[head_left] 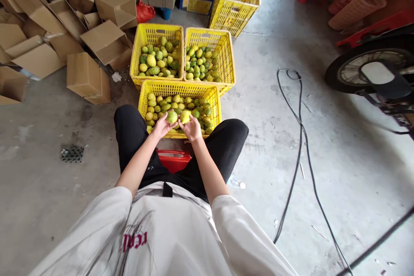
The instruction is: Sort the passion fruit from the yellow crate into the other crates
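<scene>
My left hand (162,127) is closed around a greenish lemon (172,117). In my right hand (192,128) is a yellower lemon (185,116), held close beside the first one. Both hands are over the near yellow crate (142,102), which stands between my knees and holds many green and yellow lemons (164,107). Behind it are two more yellow crates side by side, a left one (134,47) and a right one (231,58), each partly filled with similar fruit.
Brown cardboard boxes (87,77) are piled at the left. Stacked yellow crates (236,6) stand at the back. A red stool (174,161) is under me. A black cable (300,125) lies on the floor at the right, near a motorbike wheel (365,67). A plastic bottle (237,183) lies by my right leg.
</scene>
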Tool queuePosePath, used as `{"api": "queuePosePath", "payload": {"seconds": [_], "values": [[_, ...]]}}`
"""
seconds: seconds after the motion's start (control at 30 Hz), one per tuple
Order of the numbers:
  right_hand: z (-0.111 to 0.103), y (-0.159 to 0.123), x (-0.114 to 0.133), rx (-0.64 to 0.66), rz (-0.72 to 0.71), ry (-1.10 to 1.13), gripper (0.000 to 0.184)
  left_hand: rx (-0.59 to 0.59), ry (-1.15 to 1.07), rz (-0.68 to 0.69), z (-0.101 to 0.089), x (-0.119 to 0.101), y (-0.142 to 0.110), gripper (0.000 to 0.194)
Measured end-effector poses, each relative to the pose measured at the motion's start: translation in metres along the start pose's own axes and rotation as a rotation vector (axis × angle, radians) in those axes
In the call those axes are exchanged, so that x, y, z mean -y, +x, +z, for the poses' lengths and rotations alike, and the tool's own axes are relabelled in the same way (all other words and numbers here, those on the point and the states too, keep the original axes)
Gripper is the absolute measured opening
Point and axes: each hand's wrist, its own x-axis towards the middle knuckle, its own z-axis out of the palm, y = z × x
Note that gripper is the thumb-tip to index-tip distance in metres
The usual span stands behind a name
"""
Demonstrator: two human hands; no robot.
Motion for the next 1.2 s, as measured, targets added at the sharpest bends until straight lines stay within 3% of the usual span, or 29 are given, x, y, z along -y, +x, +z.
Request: {"api": "queuePosePath", "payload": {"seconds": [0.1,0.23,0.37,0.53,0.6,0.8,0.93,1.2], "values": [[-0.001,0.002,-0.010,0.005,0.054,-0.068,0.019,-0.041,0.085,-0.035,-0.006,0.007,0.005,0.011],[-0.004,0.001,-0.014,0.000,0.047,-0.135,0.034,-0.063,0.147,-0.091,-0.009,0.010,0.010,0.027],[-0.003,-0.001,-0.008,0.016,0.008,-0.121,0.044,-0.038,0.100,-0.084,-0.005,0.005,0.005,0.028],[0.001,-0.002,-0.002,-0.140,-0.034,-0.033,0.040,0.024,0.022,-0.083,0.002,0.000,-0.005,0.044],[0.000,0.000,-0.001,-0.133,-0.056,-0.025,0.038,0.015,0.015,-0.072,0.003,0.001,-0.004,0.046],[-0.007,0.009,-0.006,-0.096,0.012,-0.127,0.034,-0.089,0.115,0.030,-0.001,0.007,0.006,0.028],[-0.011,0.013,-0.015,-0.173,0.053,-0.247,0.040,-0.141,0.182,-0.013,-0.008,0.010,0.010,0.024],[-0.010,0.005,-0.017,-0.184,0.010,-0.363,0.038,-0.135,0.192,-0.182,-0.005,0.017,0.010,0.031]]}}
